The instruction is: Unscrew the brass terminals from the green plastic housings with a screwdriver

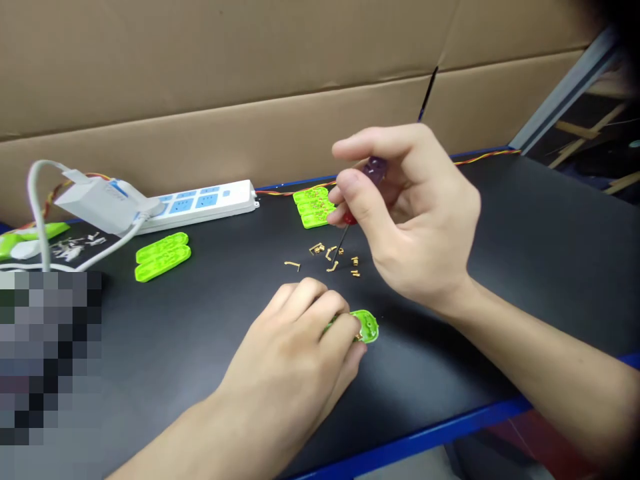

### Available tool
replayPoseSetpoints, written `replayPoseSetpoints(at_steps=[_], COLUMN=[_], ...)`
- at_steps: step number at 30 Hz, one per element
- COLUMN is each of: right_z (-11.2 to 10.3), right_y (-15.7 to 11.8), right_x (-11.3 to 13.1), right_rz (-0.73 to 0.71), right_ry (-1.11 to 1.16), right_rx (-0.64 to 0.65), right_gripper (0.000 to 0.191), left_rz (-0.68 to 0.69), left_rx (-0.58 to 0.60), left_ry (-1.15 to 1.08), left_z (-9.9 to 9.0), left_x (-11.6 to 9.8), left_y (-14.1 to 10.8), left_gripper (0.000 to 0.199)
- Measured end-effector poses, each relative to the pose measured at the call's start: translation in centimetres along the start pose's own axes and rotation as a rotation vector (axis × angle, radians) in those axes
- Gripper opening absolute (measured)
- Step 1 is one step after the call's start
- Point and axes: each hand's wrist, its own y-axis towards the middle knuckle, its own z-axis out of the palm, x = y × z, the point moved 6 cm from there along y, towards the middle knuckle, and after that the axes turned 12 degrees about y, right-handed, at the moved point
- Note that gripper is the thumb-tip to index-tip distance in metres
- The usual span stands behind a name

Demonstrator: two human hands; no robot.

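Toward the front edge of the surface, nearer to it than the loose brass pieces, the green shell lies under the left hand. The left grip is closed on it, fingers curled over the top and the thumb at the near side, leaving only the rounded right end exposed; whether it rests on the surface or is slightly raised, I cannot tell. The right hand pinches the screwdriver between thumb and fingers, its thin shaft slanting down among the brass pieces. Contact between tip and metal cannot be made out.

For good handling, the shell is probably best held level and by its rim, with fingertips clear of the recesses, so that small metal inside does not shift. The driver should do better more upright, with light fingertip pressure; a hard push at this slant could flick a piece away.

Close to the back edge is a group of green shells with small metal bits inside. Left of centre lies a pair of green shells, just in front of the white power strip.
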Motion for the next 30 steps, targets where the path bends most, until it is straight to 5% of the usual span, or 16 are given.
replayPoseSetpoints(at_steps=[30], right_z=[0.0], right_y=[-0.1], right_x=[0.2], right_rz=[-0.037], right_ry=[-0.059], right_rx=[0.04], right_gripper=[0.013], left_rz=[-0.018], left_rx=[0.08], left_ry=[-0.216], left_z=[1.4], left_x=[1.8], left_y=[-0.7], left_gripper=[0.014])
